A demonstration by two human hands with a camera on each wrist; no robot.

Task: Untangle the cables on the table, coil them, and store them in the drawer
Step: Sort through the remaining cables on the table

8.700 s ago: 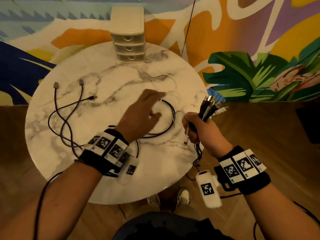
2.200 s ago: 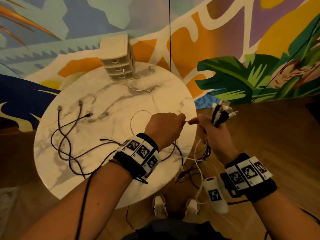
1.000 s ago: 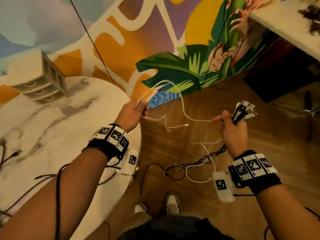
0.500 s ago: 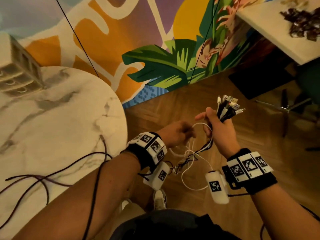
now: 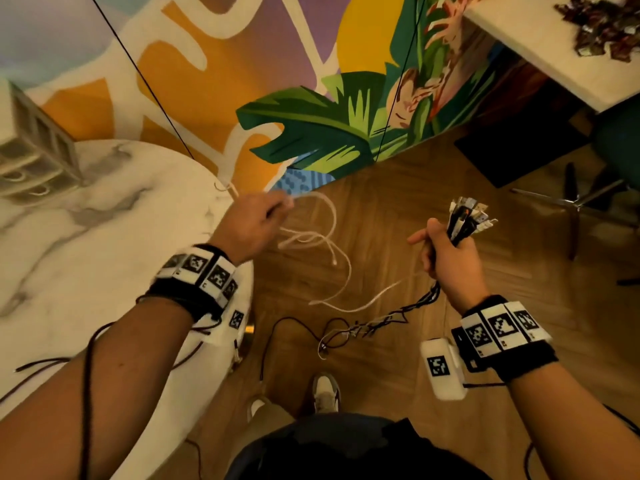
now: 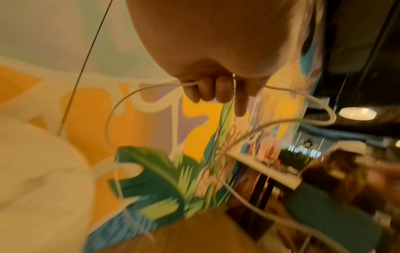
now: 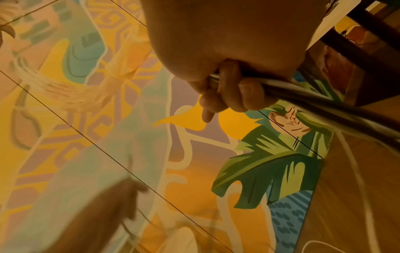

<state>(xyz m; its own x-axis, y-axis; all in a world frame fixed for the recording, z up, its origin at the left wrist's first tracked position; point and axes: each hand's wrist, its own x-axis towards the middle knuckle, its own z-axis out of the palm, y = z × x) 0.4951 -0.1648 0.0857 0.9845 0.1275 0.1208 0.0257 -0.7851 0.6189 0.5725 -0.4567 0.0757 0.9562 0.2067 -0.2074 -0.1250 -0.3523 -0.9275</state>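
Observation:
My right hand (image 5: 446,251) grips a bundle of cables (image 5: 464,220) with the plug ends sticking up above the fist; the rest of the bundle hangs down to a tangle (image 5: 367,327) above the wooden floor. In the right wrist view the fingers (image 7: 229,95) curl round the dark bundle (image 7: 324,109). My left hand (image 5: 256,220) pinches a white cable (image 5: 332,244) beside the marble table's (image 5: 86,265) right edge; its loops sag toward the bundle. The left wrist view shows the white cable (image 6: 134,95) passing through my curled fingers (image 6: 207,90). Dark cables (image 5: 38,365) lie on the table.
A small cream drawer unit (image 5: 31,154) stands on the table at the far left. A painted mural wall (image 5: 311,116) runs behind. A second white table (image 5: 540,39) and chair legs (image 5: 575,202) are at the right. My shoes (image 5: 325,393) stand on the floor below.
My left hand has moved up and left, away from the right hand, drawing the white cable out of the bundle. The right hand stays about where it was with the bundle.

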